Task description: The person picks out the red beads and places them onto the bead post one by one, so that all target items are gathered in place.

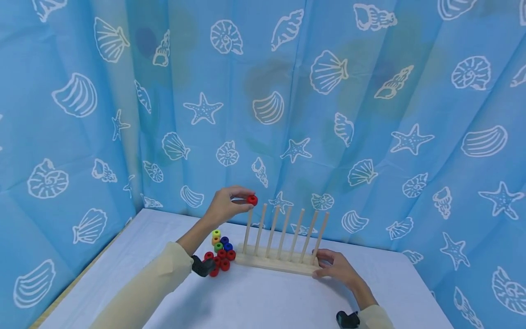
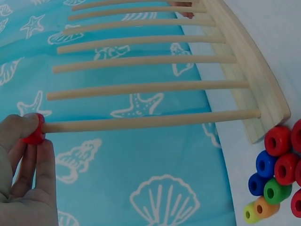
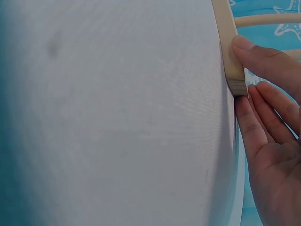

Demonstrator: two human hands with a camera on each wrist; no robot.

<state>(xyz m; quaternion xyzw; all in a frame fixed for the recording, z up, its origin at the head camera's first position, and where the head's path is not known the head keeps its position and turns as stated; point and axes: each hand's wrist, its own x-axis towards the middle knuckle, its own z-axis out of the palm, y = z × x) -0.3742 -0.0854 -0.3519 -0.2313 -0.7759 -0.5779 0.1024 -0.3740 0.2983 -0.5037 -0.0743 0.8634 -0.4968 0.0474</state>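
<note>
At the top of the leftmost peg (image 1: 248, 233), my left hand (image 1: 228, 204) pinches a red bead (image 1: 252, 200) between thumb and fingers. The bead sits right at the peg's tip in the left wrist view, its hole hidden there. That peg belongs to a wooden stand (image 1: 273, 263) with a row of several upright bare pegs on a long base. My right hand (image 1: 338, 268) grips the base's right end. In the right wrist view its thumb (image 3: 263, 59) lies on the base while the other fingers are against the end.
Left of the stand lies a cluster of loose beads: several red beads (image 1: 224, 264), two blue beads (image 2: 266, 164), a green bead (image 2: 276, 190), an orange bead (image 2: 266, 207) and a yellow bead (image 2: 252, 213). A blue shell-print curtain (image 1: 263, 114) hangs behind the white table (image 1: 255, 301).
</note>
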